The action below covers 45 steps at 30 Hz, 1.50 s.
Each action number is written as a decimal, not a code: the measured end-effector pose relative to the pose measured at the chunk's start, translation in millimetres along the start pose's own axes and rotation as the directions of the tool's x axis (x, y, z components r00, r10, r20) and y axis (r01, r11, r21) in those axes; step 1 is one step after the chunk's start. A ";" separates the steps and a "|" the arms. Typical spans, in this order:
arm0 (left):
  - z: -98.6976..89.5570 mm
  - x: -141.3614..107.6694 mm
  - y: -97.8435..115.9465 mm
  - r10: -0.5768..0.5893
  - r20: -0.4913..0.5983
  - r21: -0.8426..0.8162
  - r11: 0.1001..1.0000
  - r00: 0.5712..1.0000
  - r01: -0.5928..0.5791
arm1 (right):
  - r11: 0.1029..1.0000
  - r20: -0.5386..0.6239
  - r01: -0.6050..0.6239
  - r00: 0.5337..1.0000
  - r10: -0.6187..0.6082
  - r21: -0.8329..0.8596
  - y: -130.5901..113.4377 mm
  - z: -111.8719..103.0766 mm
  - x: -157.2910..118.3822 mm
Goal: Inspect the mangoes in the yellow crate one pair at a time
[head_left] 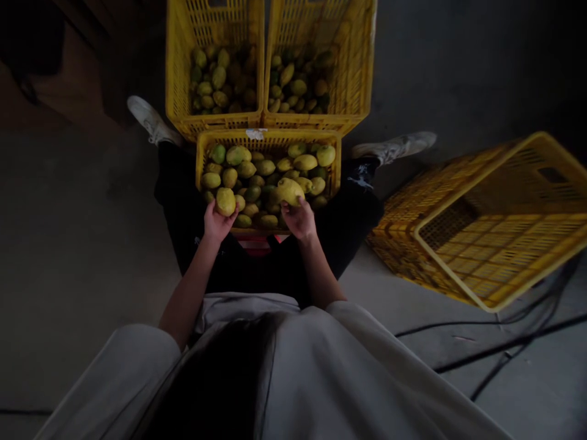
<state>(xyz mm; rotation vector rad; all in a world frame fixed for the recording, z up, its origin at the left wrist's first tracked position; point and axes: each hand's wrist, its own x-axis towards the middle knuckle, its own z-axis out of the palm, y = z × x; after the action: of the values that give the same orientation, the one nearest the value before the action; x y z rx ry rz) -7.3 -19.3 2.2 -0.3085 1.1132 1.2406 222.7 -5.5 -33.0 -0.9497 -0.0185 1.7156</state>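
Note:
Between my legs stands a yellow plastic crate [337, 165] filled with yellow and green lemons [266, 167]. At its near left corner my left hand [220, 223] holds a yellow lemon [225, 201], fingers curled beneath it. My right hand [299, 218] grips a larger, elongated yellow lemon [290, 191] over the near right part of the same crate. Some of the fingers are hidden under the fruit. The two hands are apart, both low over the near edge of the crate.
Two taller yellow crates, one at the left [170, 73] and one at the right [369, 67], stand beyond with lemons at their bottoms. Another yellow crate [481, 226] lies tilted at the right. Black cables [513, 349] run across the floor near it.

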 end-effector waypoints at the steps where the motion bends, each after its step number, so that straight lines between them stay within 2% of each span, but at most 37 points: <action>1: -0.4 0.5 0.0 0.004 -0.003 -0.002 1.000 1.000 -0.004 | 1.000 0.008 0.000 1.000 0.000 0.019 0.3 -1.0 0.8; 7: -3.0 -1.7 -4.5 0.029 -0.012 0.035 0.999 1.000 -0.028 | 0.998 0.008 0.007 1.000 -0.007 0.063 -0.4 -2.8 1.2; 12: -0.2 -6.4 -7.9 -0.048 0.008 0.094 0.994 0.999 0.047 | 0.995 -0.034 -0.049 0.998 0.052 0.092 -3.0 -2.7 0.3; 15: 3.3 -4.3 -5.8 -0.027 0.033 0.077 0.997 0.999 0.024 | 0.995 -0.038 -0.063 0.997 0.066 0.072 -4.4 -2.1 -0.6; 19: 4.5 0.9 -1.8 0.019 -0.005 0.044 0.999 1.000 -0.019 | 1.000 -0.010 -0.001 1.000 0.001 -0.013 -2.4 -1.8 -0.5; 25: 0.1 2.6 0.9 0.061 -0.012 0.006 0.998 0.998 -0.061 | 0.997 -0.070 -0.015 0.998 0.010 -0.072 10.0 -13.2 10.5; 28: -2.3 0.1 2.7 0.034 -0.012 -0.028 0.999 0.999 -0.034 | 0.996 -0.062 0.039 0.997 -0.044 -0.075 13.0 -18.3 14.0; 30: -3.2 -2.4 3.9 0.004 0.009 -0.046 0.999 1.000 -0.004 | 0.997 -0.001 0.047 0.999 -0.047 -0.063 11.2 -19.5 13.4; 33: -2.4 -5.5 4.4 -0.001 0.071 -0.057 0.998 0.997 0.005 | 0.999 0.078 0.036 0.996 -0.035 -0.020 5.0 -18.0 9.5; 36: 0.5 -5.9 2.6 -0.010 0.086 -0.030 0.999 0.996 0.012 | 1.000 0.054 0.026 0.998 -0.026 -0.003 0.0 -14.2 4.6; 40: 3.3 -2.7 -0.9 0.044 0.035 -0.024 0.999 0.998 -0.043 | 1.000 -0.002 0.021 1.000 -0.021 -0.001 -1.3 -10.2 1.7; 45: 0.6 0.4 -0.8 -0.023 0.049 0.083 0.996 0.999 0.019 | 0.995 0.044 -0.098 0.994 0.098 0.010 -1.3 -10.4 3.7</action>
<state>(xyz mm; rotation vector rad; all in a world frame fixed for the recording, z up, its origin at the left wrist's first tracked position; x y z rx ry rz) -6.3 -18.9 1.8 -0.2251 1.1121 1.1748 229.7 -6.6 -41.5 -0.9172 0.0105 1.8244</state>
